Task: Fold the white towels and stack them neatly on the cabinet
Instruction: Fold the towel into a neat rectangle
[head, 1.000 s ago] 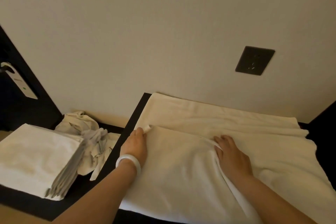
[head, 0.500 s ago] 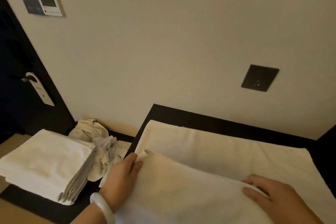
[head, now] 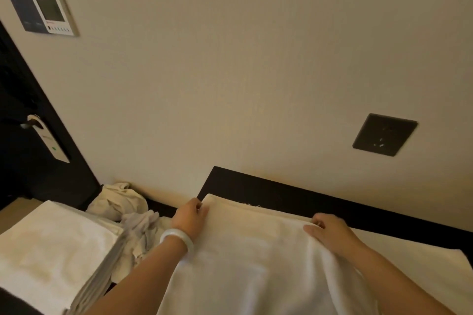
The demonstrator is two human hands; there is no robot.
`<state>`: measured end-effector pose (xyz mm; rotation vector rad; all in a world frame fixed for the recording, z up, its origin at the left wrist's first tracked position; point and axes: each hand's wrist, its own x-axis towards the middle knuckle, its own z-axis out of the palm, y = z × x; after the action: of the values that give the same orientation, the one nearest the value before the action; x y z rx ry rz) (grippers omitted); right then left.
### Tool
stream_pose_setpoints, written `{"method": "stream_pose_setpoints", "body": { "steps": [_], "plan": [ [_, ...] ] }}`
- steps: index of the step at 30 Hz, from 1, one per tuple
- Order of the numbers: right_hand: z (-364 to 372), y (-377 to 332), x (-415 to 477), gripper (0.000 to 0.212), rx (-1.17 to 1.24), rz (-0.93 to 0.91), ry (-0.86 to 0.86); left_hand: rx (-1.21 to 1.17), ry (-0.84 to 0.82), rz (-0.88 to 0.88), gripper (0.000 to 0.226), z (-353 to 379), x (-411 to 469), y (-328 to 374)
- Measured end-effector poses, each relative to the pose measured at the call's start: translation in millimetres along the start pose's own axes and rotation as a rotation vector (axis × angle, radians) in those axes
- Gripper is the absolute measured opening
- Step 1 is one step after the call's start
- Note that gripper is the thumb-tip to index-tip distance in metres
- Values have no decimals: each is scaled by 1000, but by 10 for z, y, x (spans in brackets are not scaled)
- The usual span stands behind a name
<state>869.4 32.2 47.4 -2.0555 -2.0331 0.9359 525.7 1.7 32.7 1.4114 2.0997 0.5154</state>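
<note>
Head view, from the left: a stack of folded towels (head: 56, 250) sits on the lower dark surface, with a heap of crumpled towels (head: 120, 206) just behind and beside it, against the wall (head: 230, 84). Next comes the left hand (head: 190, 217), a pale bangle (head: 176, 238) on its wrist. It is clenched on the far left corner of the white towel (head: 256, 258), pinching the doubled layer right at the left edge of the cabinet (head: 281, 194).

The towel lies flat on the cabinet with its long axis running left to right, roughly parallel to the wall. Its turned-over flap reaches from the person's side up to the far hem. The right hand (head: 330, 231) grasps that same far hem further along, fingers curled over the cloth. Both hands thus sit on one line across the towel's width. Beyond the right hand a single layer of towel runs on toward the right, not yet covered.

That uncovered length looks like the part the next fold must take in, and the right hand is nearer to it. The finished stack lies to the left, well within reach of the left hand.
</note>
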Motion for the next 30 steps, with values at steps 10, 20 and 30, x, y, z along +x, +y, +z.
{"method": "stream_pose_setpoints", "body": {
  "steps": [10,20,30],
  "plan": [
    [-1,41,321,28,-71,-103,96,-75,97,8,22,176,283,-15],
    [169,117,365,26,-226,-107,243,17,181,-5,23,238,386,-25],
    [280,-236,201,41,-588,-12,487,349,128,-69,27,201,242,353]
  ]
}}
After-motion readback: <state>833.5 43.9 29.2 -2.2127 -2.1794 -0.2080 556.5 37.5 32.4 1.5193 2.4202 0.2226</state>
